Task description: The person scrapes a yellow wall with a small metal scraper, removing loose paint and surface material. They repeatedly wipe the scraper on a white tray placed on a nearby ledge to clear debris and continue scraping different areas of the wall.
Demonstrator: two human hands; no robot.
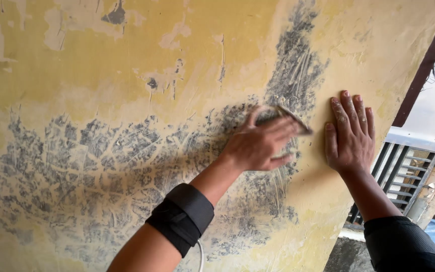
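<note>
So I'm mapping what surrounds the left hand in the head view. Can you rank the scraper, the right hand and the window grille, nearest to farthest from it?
1. Scraper: gripped in the left hand, against the yellow wall.
2. Right hand: just to the right, flat on the wall.
3. Window grille: lower right, past the wall's edge.

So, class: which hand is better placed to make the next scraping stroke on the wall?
Left. The left hand grips the scraper against the yellow wall; the right hand lies flat, empty.
</note>
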